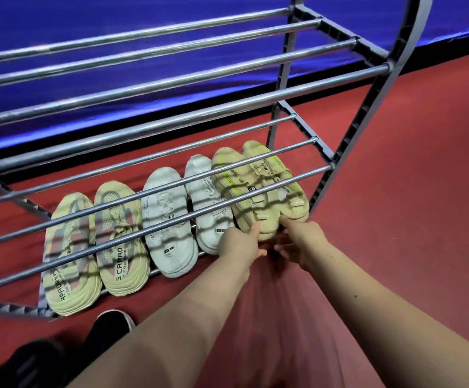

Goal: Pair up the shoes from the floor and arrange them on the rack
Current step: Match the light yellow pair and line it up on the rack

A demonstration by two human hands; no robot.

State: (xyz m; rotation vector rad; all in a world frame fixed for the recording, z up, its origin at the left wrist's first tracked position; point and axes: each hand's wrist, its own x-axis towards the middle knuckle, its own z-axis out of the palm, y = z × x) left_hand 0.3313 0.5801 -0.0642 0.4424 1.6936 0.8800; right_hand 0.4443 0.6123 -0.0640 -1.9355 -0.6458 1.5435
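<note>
Rack bars (171, 88) are bare metal tube, smooth and shiny. The side frames (366, 107) look like grey plastic, matt and ribbed. The yellow shoes (71, 261) on the left are knit cloth with ribbed rubbery soles. White shoes (169, 219) look smoother, kinda dull and scuffed. Beige shoes (244, 191) on the right are soft matt cloth with laces. Floor (395, 191) is matt red, faintly grainy. The far blue sheet (115, 12) has a glossy sheen. Near black shoes (110, 326) look matt.

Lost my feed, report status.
Left hand, right hand at beige pair heels, grip unclear. Three pairs on bottom shelf. Black shoes on floor.
</note>
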